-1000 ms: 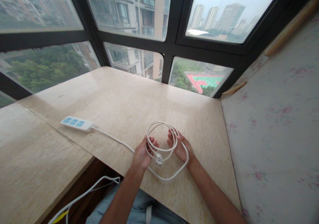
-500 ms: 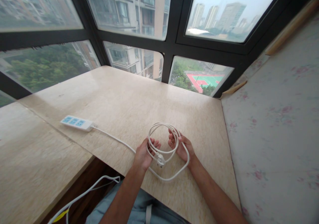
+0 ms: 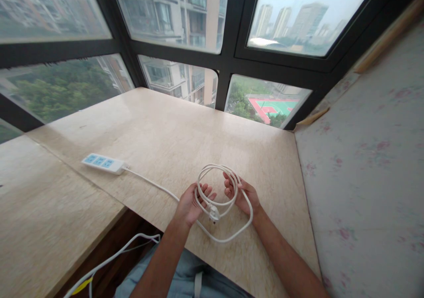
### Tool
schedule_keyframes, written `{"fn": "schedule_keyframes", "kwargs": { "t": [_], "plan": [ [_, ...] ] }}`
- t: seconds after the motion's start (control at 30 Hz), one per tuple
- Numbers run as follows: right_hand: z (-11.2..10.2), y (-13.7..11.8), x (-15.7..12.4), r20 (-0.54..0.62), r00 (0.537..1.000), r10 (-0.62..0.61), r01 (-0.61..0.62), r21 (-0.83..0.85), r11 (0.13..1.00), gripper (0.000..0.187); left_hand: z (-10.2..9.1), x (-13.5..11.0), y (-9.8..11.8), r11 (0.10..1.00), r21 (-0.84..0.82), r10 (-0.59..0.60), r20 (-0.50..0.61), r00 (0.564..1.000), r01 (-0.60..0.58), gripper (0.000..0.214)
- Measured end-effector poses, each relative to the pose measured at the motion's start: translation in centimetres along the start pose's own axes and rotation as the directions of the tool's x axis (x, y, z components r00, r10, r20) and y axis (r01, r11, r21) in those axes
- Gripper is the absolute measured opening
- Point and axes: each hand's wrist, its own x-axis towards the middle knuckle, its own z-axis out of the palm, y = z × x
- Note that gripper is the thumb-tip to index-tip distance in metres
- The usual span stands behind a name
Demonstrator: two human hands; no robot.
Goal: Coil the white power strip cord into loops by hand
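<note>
A white cable coil (image 3: 217,174) rests over both hands above the beige stone table (image 3: 165,134). My left hand (image 3: 190,205) curls its fingers round the loops on the left side. My right hand (image 3: 243,194) has its fingers hooked through the loops on the right. The white plug (image 3: 212,212) hangs between the hands. One loop (image 3: 228,235) droops onto the table near its front edge. The cord (image 3: 149,184) runs left across the table to a white power strip (image 3: 103,163) with blue sockets.
Dark-framed windows (image 3: 228,63) close off the far side. A floral padded surface (image 3: 364,178) borders the table on the right. A lower stone slab (image 3: 43,218) lies at the left. Another white cable (image 3: 109,258) hangs below the table edge by my lap.
Both hands and the coil have shifted slightly right and nearer; the loops have settled a little. The power strip has stayed put.
</note>
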Motion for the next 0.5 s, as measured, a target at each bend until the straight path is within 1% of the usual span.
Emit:
{"fn": "schedule_keyframes", "kwargs": {
  "t": [0.1,0.2,0.27,0.33,0.5],
  "plan": [
    [-0.1,0.1,0.3,-0.046,0.998,0.051,-0.05,0.005,0.999,0.038,-0.1,-0.3,0.6,1.0,0.0,-0.005,0.077,0.997,0.004,0.029],
    [-0.1,0.3,0.7,-0.146,0.983,0.11,-0.106,0.03,0.994,0.023,0.1,-0.6,0.7,1.0,0.021,-0.004,0.116,0.993,0.001,0.033],
    [-0.2,0.4,1.0,-0.215,0.968,0.129,-0.122,0.045,0.991,0.012,0.3,-0.6,0.5,0.999,0.049,0.011,0.091,0.996,-0.015,0.033],
    [-0.2,0.5,1.1,-0.257,0.958,0.125,-0.118,0.042,0.992,0.008,0.4,-0.5,0.2,0.996,0.078,0.048,0.047,0.998,-0.051,0.029],
    [-0.3,0.6,1.2,-0.268,0.957,0.11,-0.11,0.017,0.994,0.004,0.2,0.1,-0.6,0.975,0.158,0.16,-0.021,0.987,-0.155,0.021]
  ]
}}
